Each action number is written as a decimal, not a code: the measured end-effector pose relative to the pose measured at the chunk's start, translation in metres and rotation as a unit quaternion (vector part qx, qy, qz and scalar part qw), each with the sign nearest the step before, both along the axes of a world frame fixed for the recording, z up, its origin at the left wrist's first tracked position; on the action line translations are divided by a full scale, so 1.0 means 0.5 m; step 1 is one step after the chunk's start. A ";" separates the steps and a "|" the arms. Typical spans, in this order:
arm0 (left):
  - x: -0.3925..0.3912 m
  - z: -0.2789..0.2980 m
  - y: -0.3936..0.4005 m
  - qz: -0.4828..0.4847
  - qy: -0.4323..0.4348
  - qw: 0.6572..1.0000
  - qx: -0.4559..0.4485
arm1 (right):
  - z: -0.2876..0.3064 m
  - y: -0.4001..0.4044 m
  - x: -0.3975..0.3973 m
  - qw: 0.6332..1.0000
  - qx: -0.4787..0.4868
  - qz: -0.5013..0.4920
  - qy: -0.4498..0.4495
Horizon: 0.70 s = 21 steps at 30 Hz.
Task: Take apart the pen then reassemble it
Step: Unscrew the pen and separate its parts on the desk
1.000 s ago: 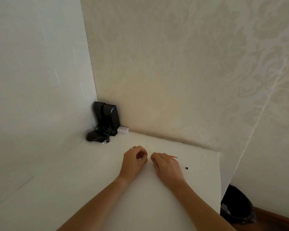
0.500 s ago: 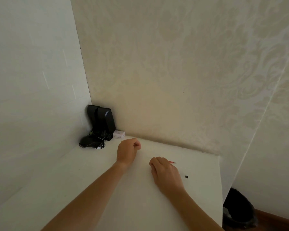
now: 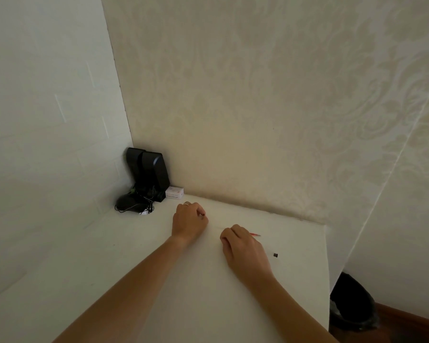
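Pen parts lie split across the white table [image 3: 208, 293]: my right hand [image 3: 245, 251], lower centre-right of the frame, rests knuckles-up with fingers curled over a thin red-tipped piece [image 3: 255, 234] that pokes out past it toward the right, I judge the refill, pinned so it cannot roll. My left hand [image 3: 188, 220], just up and left and well clear of the right, is closed in a fist; something dark shows at its fingertips, but what it pinches I cannot tell. A small black piece [image 3: 275, 255] sits alone right of my right hand, near the table edge, easy to knock off. Black speakers [image 3: 149, 174] and a small white box [image 3: 174, 192] occupy the far corner, out of the way.
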<state>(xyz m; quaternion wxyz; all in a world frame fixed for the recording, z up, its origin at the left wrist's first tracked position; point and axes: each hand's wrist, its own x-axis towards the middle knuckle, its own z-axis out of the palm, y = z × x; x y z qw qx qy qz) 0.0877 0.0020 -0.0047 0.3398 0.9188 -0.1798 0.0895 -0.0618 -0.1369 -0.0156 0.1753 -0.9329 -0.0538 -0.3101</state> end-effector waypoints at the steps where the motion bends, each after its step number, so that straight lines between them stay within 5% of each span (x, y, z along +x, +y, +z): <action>1: 0.000 0.001 0.001 -0.002 0.001 1.000 0.001 | 0.000 0.000 0.001 1.000 0.002 0.002 -0.001; 4: -0.012 0.003 0.009 -0.003 -0.012 1.000 -0.011 | -0.002 -0.001 0.001 1.000 0.010 0.008 -0.003; 10: -0.107 0.022 0.037 -0.088 -0.180 0.979 -0.027 | -0.001 0.001 0.002 0.999 0.037 0.011 0.003; 15: -0.178 -0.004 0.051 -0.180 -0.189 0.965 0.036 | 0.001 0.004 -0.005 0.999 0.038 0.017 -0.002; 21: -0.190 -0.015 0.060 -0.171 -0.165 0.971 -0.023 | 0.005 0.003 -0.014 1.000 -0.001 0.029 -0.009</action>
